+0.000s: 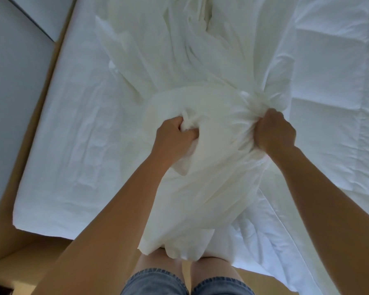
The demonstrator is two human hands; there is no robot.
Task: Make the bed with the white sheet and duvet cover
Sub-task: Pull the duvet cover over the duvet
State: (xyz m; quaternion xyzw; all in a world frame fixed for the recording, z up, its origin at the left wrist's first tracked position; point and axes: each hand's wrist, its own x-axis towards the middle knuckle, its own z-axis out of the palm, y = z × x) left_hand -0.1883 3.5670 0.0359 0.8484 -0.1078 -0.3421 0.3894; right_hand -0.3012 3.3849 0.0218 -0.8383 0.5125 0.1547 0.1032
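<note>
Fingers [186, 136] of left hand [173, 138] and right hand [275, 133] clamped on bunched duvet cover [211, 184], foot edge of bed [73, 158]; step likely unfurling; next: find its opening

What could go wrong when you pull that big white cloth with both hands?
1. The left hand and right hand grip the duvet cover in tight bunches, so it may stay twisted instead of spreading flat.
2. Tugging it could drag and wrinkle the white sheet beneath, which already shows creases.
</note>
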